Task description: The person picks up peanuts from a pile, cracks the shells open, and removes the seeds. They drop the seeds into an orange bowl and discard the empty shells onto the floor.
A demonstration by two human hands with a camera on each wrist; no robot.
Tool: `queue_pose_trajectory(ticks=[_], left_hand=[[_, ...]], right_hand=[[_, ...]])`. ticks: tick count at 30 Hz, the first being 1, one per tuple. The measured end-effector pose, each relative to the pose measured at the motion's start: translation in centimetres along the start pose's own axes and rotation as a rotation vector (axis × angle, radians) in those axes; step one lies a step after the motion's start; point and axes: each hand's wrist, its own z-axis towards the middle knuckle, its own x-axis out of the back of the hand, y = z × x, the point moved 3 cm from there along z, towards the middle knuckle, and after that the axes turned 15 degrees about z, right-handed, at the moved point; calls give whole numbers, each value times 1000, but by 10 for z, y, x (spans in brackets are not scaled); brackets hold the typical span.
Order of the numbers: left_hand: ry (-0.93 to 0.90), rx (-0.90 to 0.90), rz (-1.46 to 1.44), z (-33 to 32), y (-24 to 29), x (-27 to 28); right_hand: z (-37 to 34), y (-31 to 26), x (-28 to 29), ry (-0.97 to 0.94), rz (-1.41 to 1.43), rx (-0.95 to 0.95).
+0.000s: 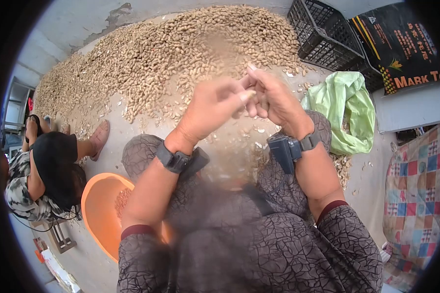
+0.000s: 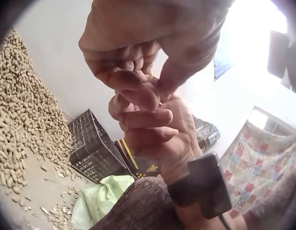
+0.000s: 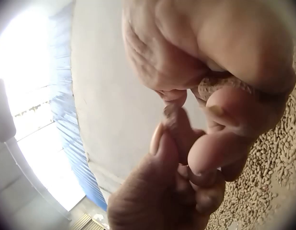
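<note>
The left hand (image 1: pixel 212 107) and right hand (image 1: pixel 278 100) meet in front of the knees, fingertips touching. In the right wrist view, a peanut in its shell (image 3: pixel 224 86) lies gripped under the curled fingers of the right hand (image 3: pixel 229 62). From below, the left hand (image 3: pixel 157 191) reaches against it with thumb and finger bent together. The left wrist view has the left hand (image 2: pixel 152 38) above the right hand (image 2: pixel 157 129), its thumb and fingers pinching a small pale piece, perhaps peanut, mostly hidden by fingers.
A long heap of peanuts (image 1: pixel 166 53) lies along the wall. Orange basin (image 1: pixel 100 205) with shelled kernels stands at left, near another seated person (image 1: pixel 58 156). Right are a green sack (image 1: pixel 344 107), black crates (image 1: pixel 327 44), a black bag (image 1: pixel 401 44) and patchwork cloth (image 1: pixel 415 195).
</note>
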Motion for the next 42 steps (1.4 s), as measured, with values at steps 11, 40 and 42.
queue_pose_trajectory(ticks=[11, 40, 42], left_hand=[[-74, 109, -621, 0, -10, 13], [-165, -62, -540, 6, 9, -7], [-153, -40, -493, 6, 10, -7]], right_hand=[[-3, -9, 1, -103, -41, 286], [-1, -10, -10, -206, 234, 122], [4, -2, -4, -136, 263, 139]])
